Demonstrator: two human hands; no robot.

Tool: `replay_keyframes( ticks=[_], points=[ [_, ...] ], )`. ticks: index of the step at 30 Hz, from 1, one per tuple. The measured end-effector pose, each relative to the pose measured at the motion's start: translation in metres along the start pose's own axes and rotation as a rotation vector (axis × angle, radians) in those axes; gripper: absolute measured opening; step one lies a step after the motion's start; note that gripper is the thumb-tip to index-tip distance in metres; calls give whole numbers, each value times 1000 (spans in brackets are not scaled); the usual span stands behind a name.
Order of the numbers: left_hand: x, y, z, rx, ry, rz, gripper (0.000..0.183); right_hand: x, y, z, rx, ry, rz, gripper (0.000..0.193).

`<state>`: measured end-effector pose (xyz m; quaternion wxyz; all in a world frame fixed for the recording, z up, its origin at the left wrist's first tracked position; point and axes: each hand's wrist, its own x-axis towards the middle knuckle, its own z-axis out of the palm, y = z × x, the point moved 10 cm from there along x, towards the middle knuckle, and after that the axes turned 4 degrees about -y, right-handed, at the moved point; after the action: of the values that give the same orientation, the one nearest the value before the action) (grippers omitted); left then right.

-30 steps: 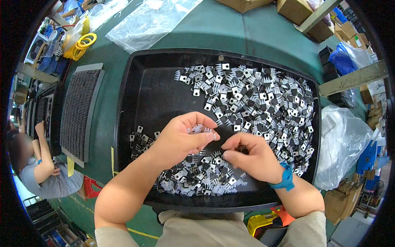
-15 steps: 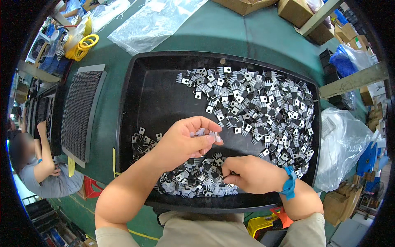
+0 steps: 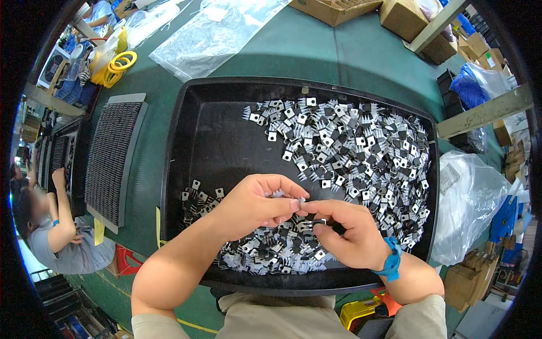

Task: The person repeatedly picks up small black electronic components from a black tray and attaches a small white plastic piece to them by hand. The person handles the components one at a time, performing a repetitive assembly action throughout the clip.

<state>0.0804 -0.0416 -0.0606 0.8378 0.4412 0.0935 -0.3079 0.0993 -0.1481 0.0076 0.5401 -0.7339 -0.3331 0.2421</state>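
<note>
Over the front middle of a black tray [image 3: 195,87], my left hand [image 3: 248,209] is curled round several small whitish pieces [image 3: 276,194], one of them showing at the thumb and fingertip. My right hand [image 3: 353,231] pinches a black transistor [image 3: 319,222] with metal legs pointing left, its index fingertip touching the left hand's thumb tip. Loose transistors [image 3: 361,147] with silvery tabs and legs are spread over the tray's right half. Below my hands lies another heap of transistors [image 3: 271,251], with whitish pieces among them. My fingers partly hide what they hold.
Left of the tray, a grey rack [image 3: 116,158] full of dark parts lies on the green table [image 3: 316,51]. Clear plastic bags [image 3: 217,37] lie behind and at the right. Cardboard boxes [image 3: 403,22] stand at the back. A co-worker [image 3: 62,231] sits at the far left.
My right hand has risen from the front heap with a transistor and come up against my left fingertips. My left hand has lowered slightly, its fingers closing further.
</note>
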Motion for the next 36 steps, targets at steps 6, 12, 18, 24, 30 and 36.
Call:
replay_keyframes(
  ticks=[6,12,18,24,30,36],
  points=[
    [1,-9,0,0,-36,-78,12,-11,13,-16,34,188,110,19],
    [1,-11,0,-9,-40,-88,13,-10,10,-13,15,183,92,20],
    [1,-13,1,25,-50,-108,12,-7,3,-13,-45,169,41,20],
    [0,-12,2,19,-61,-99,12,-7,-2,-13,-67,171,14,18],
    [-1,-14,7,68,-80,-134,14,-11,6,-17,-70,242,44,18],
    [-2,-10,7,132,-73,-125,13,-6,8,-8,17,107,44,17]
  ],
)
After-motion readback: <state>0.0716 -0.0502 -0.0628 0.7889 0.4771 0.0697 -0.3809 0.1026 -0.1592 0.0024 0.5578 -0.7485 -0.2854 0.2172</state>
